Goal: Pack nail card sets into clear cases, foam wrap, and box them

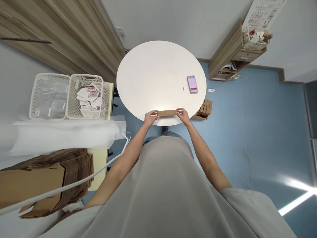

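A small brown cardboard box is held level over the near edge of the round white table. My left hand grips its left end, thumb and fingers pinched around it. At the opposite end, my right hand has hold of the box in the same way. The underside of the box is hidden from me. Farther off on the table's right side lies a blurred purple item with a red strip, with a tiny dark object beside it.
Below the table's right edge, an open carton holds several small brown boxes. On the left, white baskets with packets, a clear plastic roll and flattened cardboard crowd a side table. A wooden cabinet stands at the back right.
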The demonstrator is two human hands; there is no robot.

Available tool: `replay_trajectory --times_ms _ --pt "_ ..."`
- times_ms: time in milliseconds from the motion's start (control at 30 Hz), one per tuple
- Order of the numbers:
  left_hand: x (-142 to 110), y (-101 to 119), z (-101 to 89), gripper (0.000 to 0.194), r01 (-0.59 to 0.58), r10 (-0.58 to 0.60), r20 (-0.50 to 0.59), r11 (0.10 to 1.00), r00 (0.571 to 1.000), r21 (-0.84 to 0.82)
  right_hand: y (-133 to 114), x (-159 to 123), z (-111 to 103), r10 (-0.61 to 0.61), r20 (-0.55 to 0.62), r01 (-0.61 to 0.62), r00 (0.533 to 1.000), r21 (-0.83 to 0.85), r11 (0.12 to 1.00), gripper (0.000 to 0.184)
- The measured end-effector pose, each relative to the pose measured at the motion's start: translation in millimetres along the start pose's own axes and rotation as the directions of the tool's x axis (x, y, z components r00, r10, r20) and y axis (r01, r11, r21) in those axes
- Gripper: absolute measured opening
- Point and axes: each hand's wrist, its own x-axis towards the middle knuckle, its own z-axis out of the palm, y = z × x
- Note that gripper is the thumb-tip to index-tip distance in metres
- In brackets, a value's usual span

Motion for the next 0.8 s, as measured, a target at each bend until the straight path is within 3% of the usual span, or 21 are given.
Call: replay_trajectory --times_ms 167,333,467,600,800 --pt "-38.1 -21.1 24.7 0.049 0.043 -0.043 -0.104 0.999 0.994 -0.003 16.8 -47.0 9.4 0.0 -0.124 -0.003 0.992 -0.019 1.0 0.045" --pt "-85.5 -38.6 55.7 0.034 0.159 -0.16 -0.012 0.986 0.987 -0.055 42.7 -116.6 -2.0 0.018 -0.224 -0.005 0.974 0.057 0.998 0.047" --pt "-110.3 -37.6 84.4 0.034 0.222 -0.216 0.077 0.972 0.973 -0.081 61.1 -166.1 -24.7 0.125 -0.345 -0.051 0.93 0.217 0.975 0.048" --pt "-124.5 -29.3 112.2 0.037 0.2 -0.183 0.227 0.978 0.957 -0.056 75.8 -202.3 -53.4 0.248 -0.437 -0.09 0.865 0.349 0.933 0.054" --pt "-125.7 -17.4 157.4 0.041 0.299 -0.267 0.403 0.954 0.875 -0.016 94.1 -230.5 -101.7 0.317 -0.483 -0.071 0.816 0.461 0.885 0.054"
